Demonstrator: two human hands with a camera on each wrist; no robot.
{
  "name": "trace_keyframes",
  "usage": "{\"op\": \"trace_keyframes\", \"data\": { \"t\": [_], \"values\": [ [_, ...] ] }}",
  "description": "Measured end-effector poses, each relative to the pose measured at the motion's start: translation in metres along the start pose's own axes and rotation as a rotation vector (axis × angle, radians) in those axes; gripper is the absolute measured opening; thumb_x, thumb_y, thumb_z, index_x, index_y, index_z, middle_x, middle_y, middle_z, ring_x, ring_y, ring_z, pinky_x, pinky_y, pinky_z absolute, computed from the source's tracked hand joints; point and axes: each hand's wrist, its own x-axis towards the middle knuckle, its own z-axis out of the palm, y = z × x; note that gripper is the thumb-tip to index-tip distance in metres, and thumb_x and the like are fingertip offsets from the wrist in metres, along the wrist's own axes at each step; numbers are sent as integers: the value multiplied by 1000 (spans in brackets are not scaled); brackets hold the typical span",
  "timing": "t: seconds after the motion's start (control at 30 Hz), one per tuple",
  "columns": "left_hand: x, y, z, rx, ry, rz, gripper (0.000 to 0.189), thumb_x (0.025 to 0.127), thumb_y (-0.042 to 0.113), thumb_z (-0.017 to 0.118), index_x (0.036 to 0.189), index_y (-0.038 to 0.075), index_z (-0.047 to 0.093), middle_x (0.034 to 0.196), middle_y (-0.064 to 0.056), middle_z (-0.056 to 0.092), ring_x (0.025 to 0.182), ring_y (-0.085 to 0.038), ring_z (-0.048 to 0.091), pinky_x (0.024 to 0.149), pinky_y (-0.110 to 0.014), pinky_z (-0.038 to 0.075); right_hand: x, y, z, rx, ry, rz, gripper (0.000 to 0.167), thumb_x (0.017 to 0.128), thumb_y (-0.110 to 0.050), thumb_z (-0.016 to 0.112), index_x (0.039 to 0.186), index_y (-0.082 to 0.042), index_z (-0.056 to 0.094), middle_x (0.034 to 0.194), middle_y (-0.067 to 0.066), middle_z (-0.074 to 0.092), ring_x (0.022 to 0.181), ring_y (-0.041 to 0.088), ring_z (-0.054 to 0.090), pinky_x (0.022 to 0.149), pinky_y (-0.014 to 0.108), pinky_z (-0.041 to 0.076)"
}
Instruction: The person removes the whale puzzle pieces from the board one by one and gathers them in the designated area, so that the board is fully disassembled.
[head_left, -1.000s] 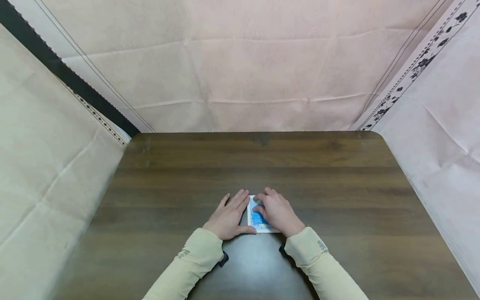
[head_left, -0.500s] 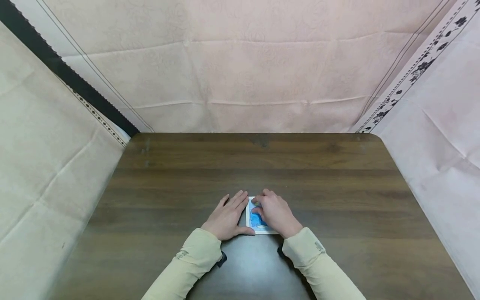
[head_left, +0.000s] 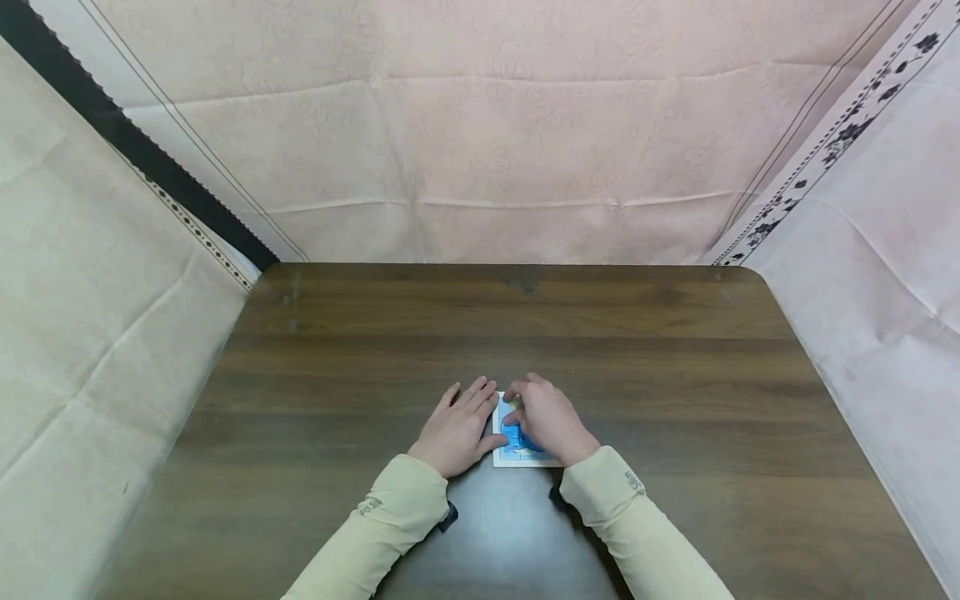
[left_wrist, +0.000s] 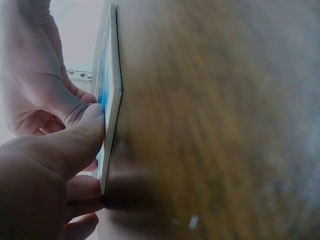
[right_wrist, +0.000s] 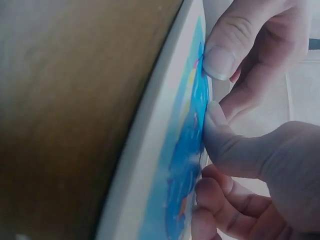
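Note:
A thin flat board (head_left: pixel 517 454) with a blue picture and a white border lies on the table between the hands. My left hand (head_left: pixel 453 429) rests along its left edge with fingers stretched forward. Its thumb (left_wrist: pixel 92 117) touches the picture side in the left wrist view. Over the right part of the board is my right hand (head_left: pixel 555 421), its fingers bent. In the right wrist view its thumb (right_wrist: pixel 217 125) and curled fingertips (right_wrist: pixel 207 192) meet the picture surface, apart from each other. Whether they pinch a loose piece is hidden. The right hand covers much of the picture.
A brown wooden table (head_left: pixel 360 367) extends around the board, its far corners rounded. Pale cloth (head_left: pixel 495 142) hangs behind the far edge, with more cloth on both sides. Light sleeves (head_left: pixel 397 508) cover both forearms.
My left thumb has moved from the board's near edge up onto the picture. The right index finger has shifted slightly away from the thumb. The board stays nearly in place.

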Motion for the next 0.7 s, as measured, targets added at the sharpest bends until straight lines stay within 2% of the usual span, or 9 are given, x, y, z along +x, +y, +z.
{"op": "trace_keyframes", "data": {
  "t": [0.3,0.7],
  "values": [
    [0,-1,-1,-8,-12,-14,75,93,62,49,147,10,44,154,-4,36,146,-22,21,115,-52,19,2,3,0,61,-41,44,25,84,-16,78,107,-9,71,93,5,55,76,17,58,81,37,56],
    [-1,0,-1,-12,-25,-34,76,92,63,49,147,11,44,155,-3,35,147,-22,20,116,-53,18,3,5,1,58,-24,37,22,84,-16,77,104,-10,71,89,4,55,73,17,55,76,36,56]
  ]
}}
